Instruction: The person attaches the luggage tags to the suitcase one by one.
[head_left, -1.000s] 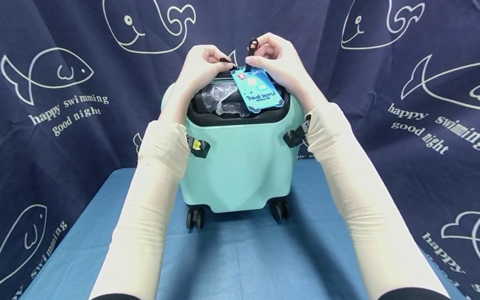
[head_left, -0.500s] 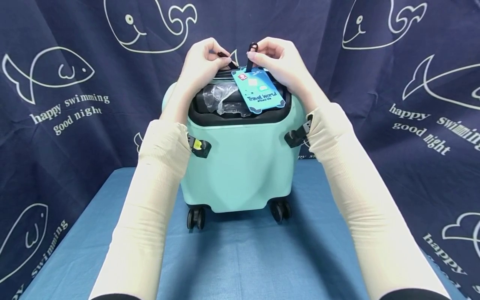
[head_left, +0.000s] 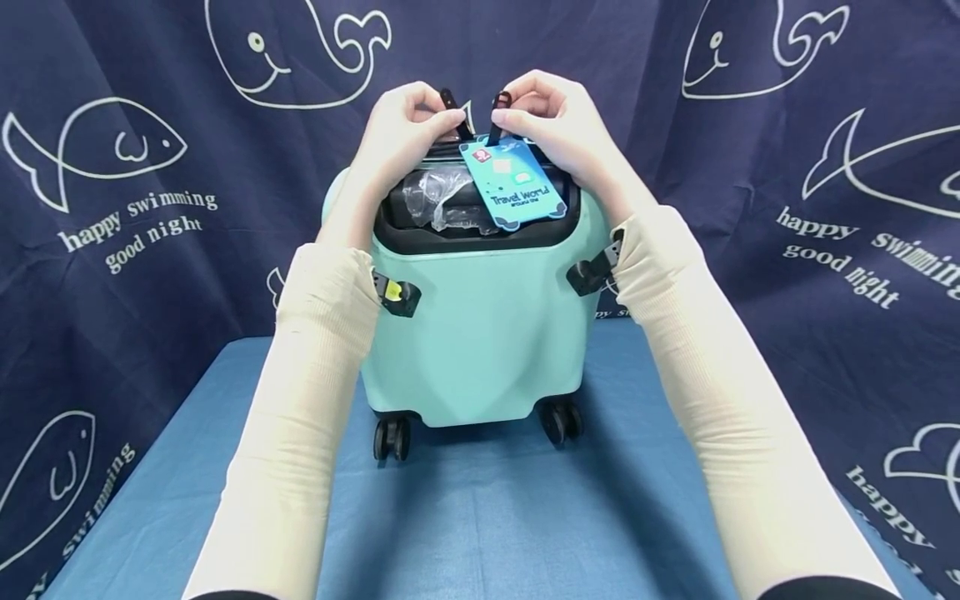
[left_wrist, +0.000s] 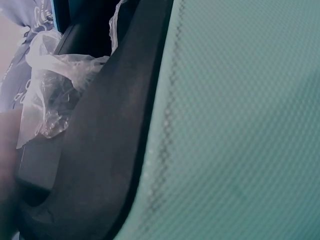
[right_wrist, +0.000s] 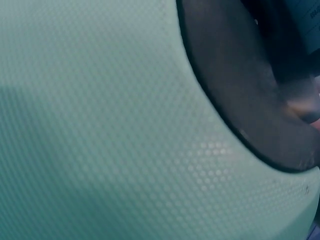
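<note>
A mint-green suitcase (head_left: 480, 333) stands upright on its wheels, its black top handle (head_left: 468, 243) partly covered in clear plastic wrap (left_wrist: 50, 95). A blue luggage tag (head_left: 513, 183) printed "Travel World" lies slanted over the handle area. My left hand (head_left: 401, 129) pinches one end of the tag's black strap (head_left: 456, 112) between thumb and fingers. The other end, which has a slot, is pinched by my right hand (head_left: 562, 121). Both ends point upward, a small gap apart. In the right wrist view the suitcase's textured shell (right_wrist: 100, 125) fills most of the picture.
Blue cloth (head_left: 480, 525) covers the table under the suitcase. A dark blue curtain (head_left: 135, 275) with white fish and whale drawings hangs behind and at both sides. Black wrist camera mounts (head_left: 401, 298) sit at the sleeve cuffs, close to the shell.
The strap end in my left hand has swung from lying nearly flat to standing upright. The right-hand end has tilted slightly, and the tag has shifted a little to the left.
</note>
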